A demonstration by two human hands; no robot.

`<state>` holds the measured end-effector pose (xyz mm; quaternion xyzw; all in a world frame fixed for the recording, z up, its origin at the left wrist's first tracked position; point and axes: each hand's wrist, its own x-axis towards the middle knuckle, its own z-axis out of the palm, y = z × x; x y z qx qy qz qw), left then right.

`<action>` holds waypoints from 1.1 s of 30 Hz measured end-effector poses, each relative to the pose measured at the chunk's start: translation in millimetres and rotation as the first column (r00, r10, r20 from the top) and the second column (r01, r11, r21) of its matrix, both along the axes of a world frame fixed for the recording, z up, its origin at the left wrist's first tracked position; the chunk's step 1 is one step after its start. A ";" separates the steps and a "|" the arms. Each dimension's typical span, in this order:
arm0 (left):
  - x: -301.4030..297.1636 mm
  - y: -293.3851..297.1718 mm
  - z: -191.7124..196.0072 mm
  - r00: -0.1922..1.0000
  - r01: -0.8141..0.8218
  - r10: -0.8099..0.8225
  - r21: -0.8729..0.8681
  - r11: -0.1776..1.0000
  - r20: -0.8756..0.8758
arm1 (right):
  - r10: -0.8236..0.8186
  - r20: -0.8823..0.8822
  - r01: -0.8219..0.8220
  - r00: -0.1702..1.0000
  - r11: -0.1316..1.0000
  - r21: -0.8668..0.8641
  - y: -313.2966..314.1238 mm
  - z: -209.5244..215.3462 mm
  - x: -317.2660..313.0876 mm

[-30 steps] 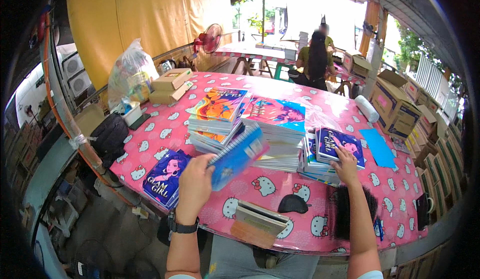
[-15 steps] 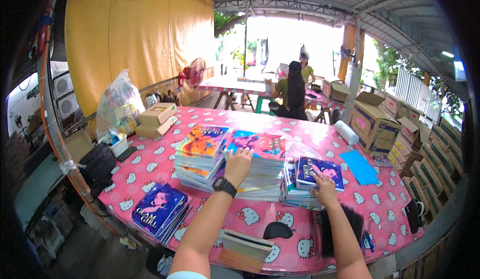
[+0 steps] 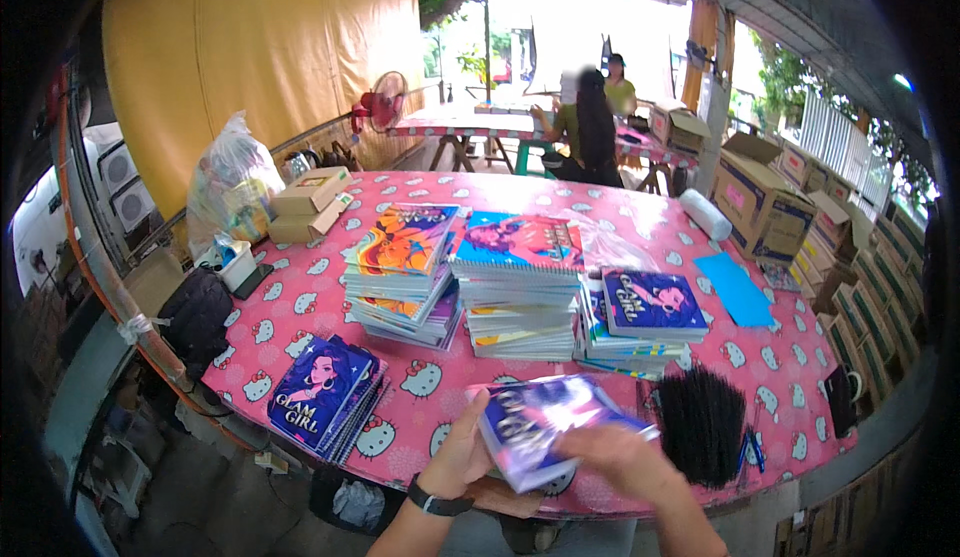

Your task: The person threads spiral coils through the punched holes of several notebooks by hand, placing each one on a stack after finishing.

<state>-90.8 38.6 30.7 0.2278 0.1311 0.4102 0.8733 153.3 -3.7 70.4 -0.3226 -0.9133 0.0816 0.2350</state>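
Near the front edge of the table, I hold up a notebook (image 3: 525,427) with a dark blue-purple cover showing a drawn figure. My left hand (image 3: 462,455) is closed around its left side, a dark watch on that wrist. My right hand (image 3: 618,457) lies over the cover's lower right part, its fingers smeared by motion. Behind stand a stack of orange-covered notebooks (image 3: 400,247), a tall stack of blue-and-pink spiral notebooks (image 3: 520,242) and a lower stack topped by a purple notebook (image 3: 652,302). More purple spiral notebooks (image 3: 322,392) lie fanned at the left.
Black bristle-like strands (image 3: 702,425) and blue pens (image 3: 752,449) lie at the right of the pink patterned table (image 3: 420,397). Farther back are a blue sheet (image 3: 735,287), a plastic roll (image 3: 705,215), cartons (image 3: 755,202) and small boxes (image 3: 308,197). Two people sit or stand beyond.
Both hands have drawn back from the stacks toward the table's front edge. A purple notebook is now lifted between them. The view has shifted slightly.
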 end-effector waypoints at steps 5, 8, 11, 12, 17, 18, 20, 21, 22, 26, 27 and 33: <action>-14.4 -39.1 19.3 0.841 -0.321 0.418 0.306 0.896 -0.343 | -0.114 -0.092 0.120 0.989 0.991 0.066 -21.9 -7.6 -14.9; -17.5 -43.9 36.2 0.791 -0.075 0.544 0.839 0.539 -0.279 | -0.336 -0.583 0.333 0.740 0.936 -0.117 -15.2 -25.2 0.3; -27.1 -39.1 37.8 0.820 0.101 0.534 0.971 0.216 -0.204 | -0.454 -0.796 0.092 0.400 0.884 -0.458 -10.0 -47.5 4.2; -30.3 -38.2 36.6 0.830 0.129 0.520 0.977 0.171 -0.201 | -0.500 -0.755 0.074 0.424 0.850 -0.522 -11.9 -54.0 14.3; -41.6 -37.5 29.1 0.851 0.042 0.483 0.944 0.328 -0.206 | -0.336 -0.453 0.337 0.826 0.938 -0.081 -0.1 -67.4 13.4; -42.9 -35.4 25.9 0.836 -0.005 0.502 0.911 0.412 -0.222 | -0.357 -0.482 0.284 0.800 0.933 -0.219 -3.2 -68.5 13.2; -47.4 -34.4 21.2 0.798 -0.109 0.540 0.816 0.568 -0.269 | -0.407 -0.525 0.136 0.748 0.867 -0.479 -10.9 -70.4 8.3; -46.7 -32.0 22.5 0.751 -0.188 0.593 0.767 0.614 -0.290 | -0.388 -0.563 0.167 0.729 0.899 -0.404 -12.1 -67.2 2.8; -44.8 -25.8 21.8 0.685 -0.198 0.649 0.773 0.602 -0.330 | -0.407 -0.527 0.214 0.746 0.896 -0.389 -13.0 -69.8 2.8; -45.0 -13.6 22.3 0.571 -0.262 0.740 0.775 0.575 -0.356 | -0.386 -0.518 0.287 0.763 0.921 -0.264 -19.5 -56.6 -9.3; -47.8 -15.4 24.3 0.598 -0.274 0.730 0.772 0.574 -0.331 | -0.362 -0.532 0.263 0.766 0.931 -0.255 -23.8 -51.9 -11.2; -56.7 -10.0 16.8 0.603 -0.212 0.721 0.802 0.559 -0.343 | -0.361 -0.551 0.263 0.753 0.932 -0.251 -19.0 -65.9 -13.8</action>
